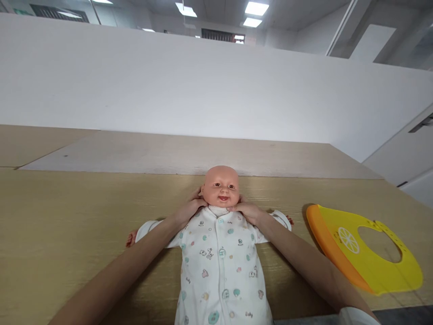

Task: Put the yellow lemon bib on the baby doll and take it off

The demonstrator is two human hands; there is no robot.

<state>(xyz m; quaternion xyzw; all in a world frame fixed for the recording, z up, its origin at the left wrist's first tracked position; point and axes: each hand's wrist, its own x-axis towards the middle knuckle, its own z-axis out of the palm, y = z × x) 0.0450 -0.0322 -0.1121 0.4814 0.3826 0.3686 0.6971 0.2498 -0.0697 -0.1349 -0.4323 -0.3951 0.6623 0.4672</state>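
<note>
A baby doll (220, 185) lies on its back on the wooden table (67, 216), head away from me, dressed in a white printed romper (219, 262). My left hand (190, 208) rests at the doll's neck on the left side, fingers curled round behind the head. My right hand (247, 209) is at the neck on the right side, fingers tucked under the chin and collar. Both hands press against the doll's neck; the fingertips are hidden behind it.
A yellow and orange silicone bib (365, 253) with a lemon print lies on the table to the right of the doll. A white partition wall (203, 85) stands behind the table. A paler board (189, 153) covers the far part of the tabletop.
</note>
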